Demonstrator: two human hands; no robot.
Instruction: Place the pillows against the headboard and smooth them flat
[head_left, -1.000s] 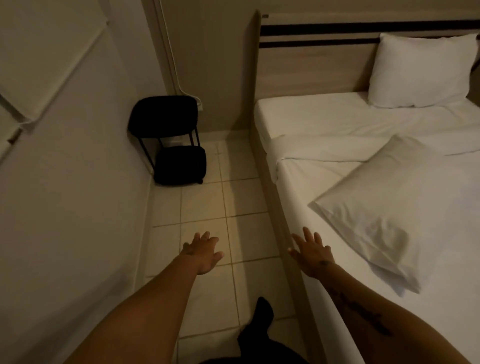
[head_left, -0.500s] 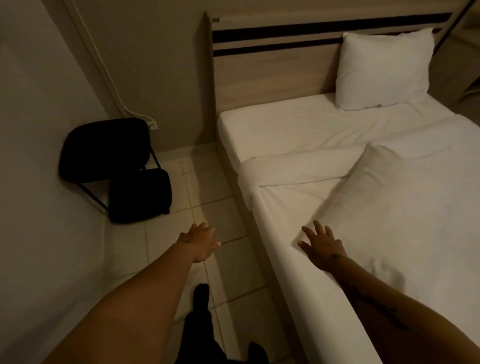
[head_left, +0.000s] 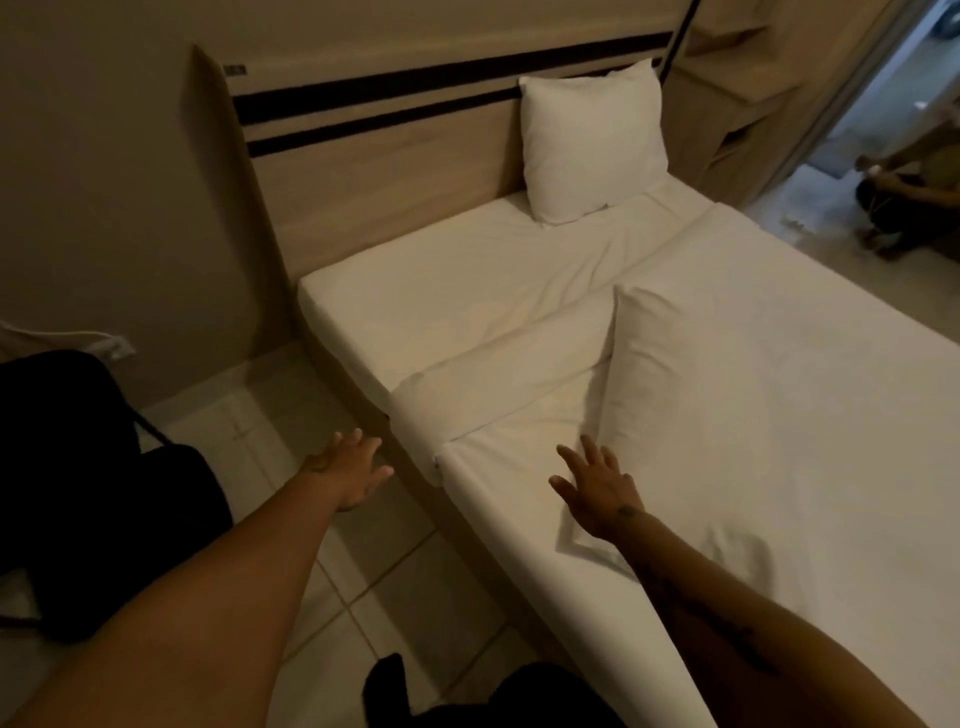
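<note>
One white pillow (head_left: 592, 143) leans upright against the wooden headboard (head_left: 374, 166) on the bed's far side. A second white pillow (head_left: 727, 415) lies flat in the middle of the bed, below the folded-back sheet (head_left: 498, 374). My right hand (head_left: 597, 488) hovers with spread fingers at that pillow's near corner, holding nothing. Over the tiled floor beside the bed frame, my left hand (head_left: 348, 473) is stretched forward, fingers apart and empty.
A black chair (head_left: 78, 467) stands on the left against the wall. A wooden shelf unit (head_left: 737, 104) sits right of the headboard. Beyond an opening at the far right, a person (head_left: 904, 192) crouches on the floor.
My view has swung right and closer to the bed. My right hand moved forward to the flat pillow's corner; my left hand came nearer to the bed's edge.
</note>
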